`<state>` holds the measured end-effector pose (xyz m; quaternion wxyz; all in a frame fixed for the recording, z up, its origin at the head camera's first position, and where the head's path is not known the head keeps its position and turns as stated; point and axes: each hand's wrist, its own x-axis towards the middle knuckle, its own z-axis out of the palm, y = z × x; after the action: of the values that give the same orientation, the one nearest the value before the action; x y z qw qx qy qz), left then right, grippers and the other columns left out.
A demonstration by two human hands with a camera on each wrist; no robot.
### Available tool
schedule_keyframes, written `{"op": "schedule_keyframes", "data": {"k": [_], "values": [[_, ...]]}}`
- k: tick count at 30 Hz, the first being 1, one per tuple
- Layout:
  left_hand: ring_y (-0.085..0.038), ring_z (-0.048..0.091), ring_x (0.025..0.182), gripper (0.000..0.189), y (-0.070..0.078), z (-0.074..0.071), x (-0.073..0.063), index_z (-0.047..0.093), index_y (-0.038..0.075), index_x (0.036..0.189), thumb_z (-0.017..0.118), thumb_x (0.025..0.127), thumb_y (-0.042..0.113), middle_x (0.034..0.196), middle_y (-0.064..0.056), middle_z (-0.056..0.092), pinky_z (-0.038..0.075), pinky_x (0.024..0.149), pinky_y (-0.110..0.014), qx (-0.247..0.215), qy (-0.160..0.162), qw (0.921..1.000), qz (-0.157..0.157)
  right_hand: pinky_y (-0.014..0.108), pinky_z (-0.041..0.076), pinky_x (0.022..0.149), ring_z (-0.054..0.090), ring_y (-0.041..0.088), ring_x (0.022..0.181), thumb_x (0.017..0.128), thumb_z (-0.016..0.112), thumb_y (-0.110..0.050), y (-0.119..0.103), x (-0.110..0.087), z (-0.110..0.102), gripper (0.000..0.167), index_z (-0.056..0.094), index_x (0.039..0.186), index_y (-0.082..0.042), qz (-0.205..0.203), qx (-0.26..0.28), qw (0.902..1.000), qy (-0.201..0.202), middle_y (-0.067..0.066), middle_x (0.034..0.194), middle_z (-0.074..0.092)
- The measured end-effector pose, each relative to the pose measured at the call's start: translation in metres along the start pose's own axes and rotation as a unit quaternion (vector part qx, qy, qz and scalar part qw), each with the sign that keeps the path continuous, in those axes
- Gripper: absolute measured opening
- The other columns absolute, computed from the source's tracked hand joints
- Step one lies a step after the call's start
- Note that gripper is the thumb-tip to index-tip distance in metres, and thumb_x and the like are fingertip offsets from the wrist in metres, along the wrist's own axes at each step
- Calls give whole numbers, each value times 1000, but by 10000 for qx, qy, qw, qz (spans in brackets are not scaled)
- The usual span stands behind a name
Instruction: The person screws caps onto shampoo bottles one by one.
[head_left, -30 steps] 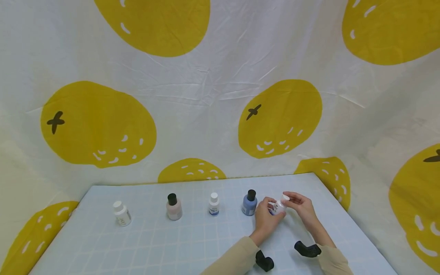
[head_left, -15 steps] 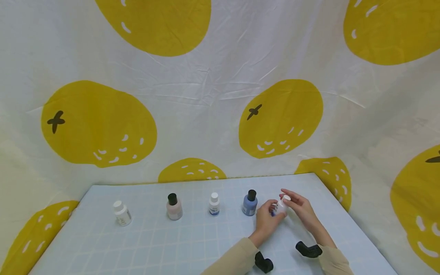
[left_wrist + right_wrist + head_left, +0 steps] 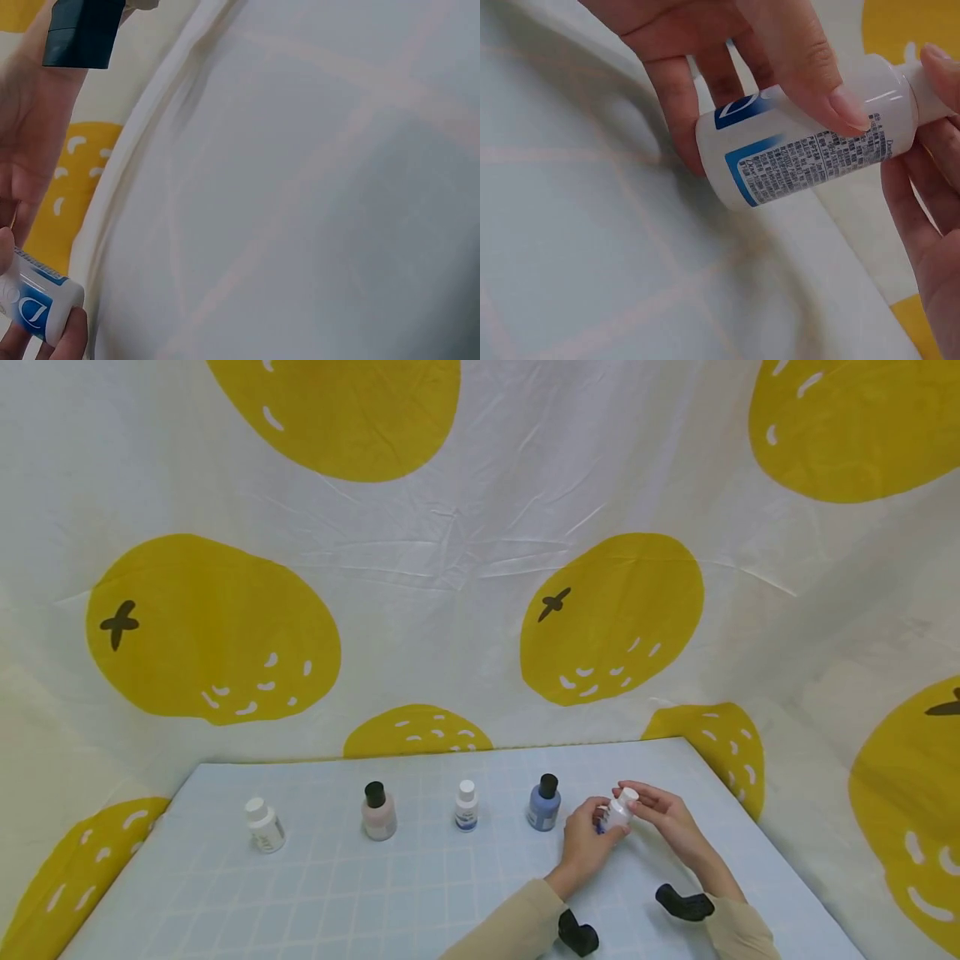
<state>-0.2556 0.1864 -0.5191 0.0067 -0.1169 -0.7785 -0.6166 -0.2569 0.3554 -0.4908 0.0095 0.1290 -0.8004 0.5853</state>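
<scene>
A small white bottle [image 3: 617, 812] with a blue printed label is held tilted, its cap end up and to the right, over the right part of the table. My left hand [image 3: 587, 843] grips its body, the thumb lying across the label in the right wrist view. At the other end, my right hand [image 3: 669, 820] pinches the white cap [image 3: 627, 795] between thumb and fingers. In the left wrist view the bottle [image 3: 37, 300] shows low at the left edge. Just left of my left hand stands a blue bottle [image 3: 543, 808] with a black cap.
Farther left stand a small white bottle [image 3: 467, 810] with a blue base, a pinkish bottle [image 3: 379, 818] with a black cap, and a larger white bottle [image 3: 266, 828]. A light blue checked cloth covers the table [image 3: 322, 893]. Behind hangs a white curtain [image 3: 420, 568] with yellow fruit prints.
Both hands and the held bottle have shifted slightly to the right. My right hand's fingers have changed position around the cap. The standing bottles have stayed in place.
</scene>
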Motion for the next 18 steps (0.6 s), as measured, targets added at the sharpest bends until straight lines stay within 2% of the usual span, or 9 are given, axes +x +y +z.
{"op": "schedule_keyframes", "data": {"k": [8,12,18], "values": [[-3,54,88,37,0,3,0,61,17,109,79,78,20,100,6,64,45,79,-23,-27,127,9999,59,9,45,85,63,-8,97,93,63,-18,0,-1,3,46,52,127,11,132,-269,9984,489,-21,105,69],[-2,53,88,36,0,5,1,61,19,110,79,79,20,100,8,63,45,81,-24,-3,121,9999,44,9,45,83,63,-8,95,91,66,-20,-1,-1,4,45,55,125,8,262,-323,9962,761,-20,102,70],[-1,51,89,37,2,7,4,59,20,113,77,81,19,101,8,60,45,83,-25,43,105,9999,-54,10,47,81,63,-9,94,91,65,-12,-2,-2,6,39,57,123,9,145,-385,9946,950,-14,102,72]]}}
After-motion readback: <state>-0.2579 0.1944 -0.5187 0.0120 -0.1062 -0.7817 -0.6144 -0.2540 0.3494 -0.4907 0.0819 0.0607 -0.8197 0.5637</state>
